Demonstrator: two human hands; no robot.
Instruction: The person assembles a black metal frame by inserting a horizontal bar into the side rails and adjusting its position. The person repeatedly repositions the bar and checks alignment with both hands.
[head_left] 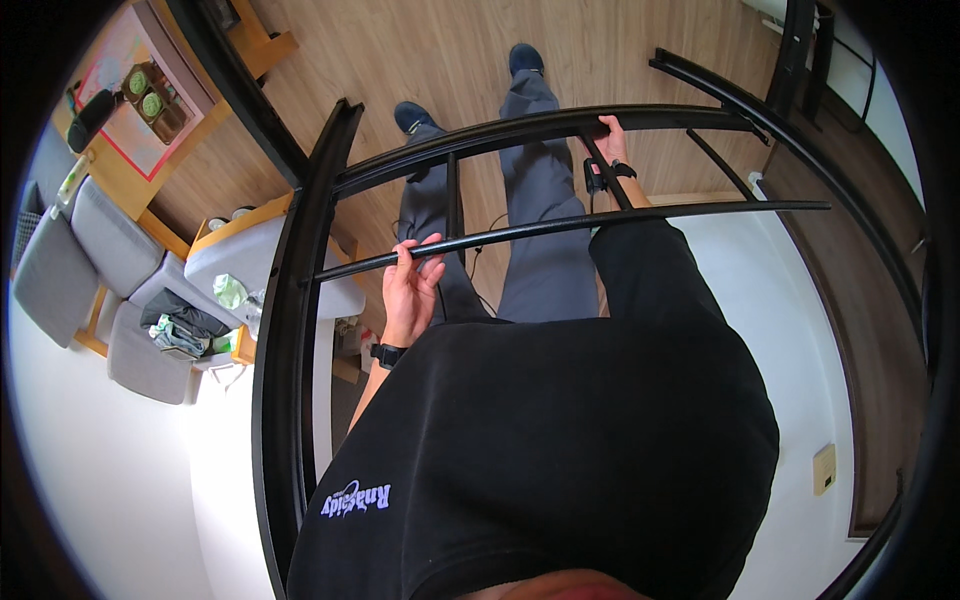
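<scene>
A black metal frame crosses in front of my body, with a thick curved rail, a thinner bar and short struts between them. My left hand, palm partly showing, has its fingers curled against the thin bar near its left end. Farther forward on the right, my right hand grips the underside of the thick rail; some of its fingers are hidden by the rail. A dark upright post joins the rail and bar on the left. Both wrists wear black bands.
Grey cushioned seats with wooden frames stand at left, bearing clothes and a plastic bag. Beyond is a wooden table with green items in a holder. Another curved black rail runs along the right. Cables lie by my legs.
</scene>
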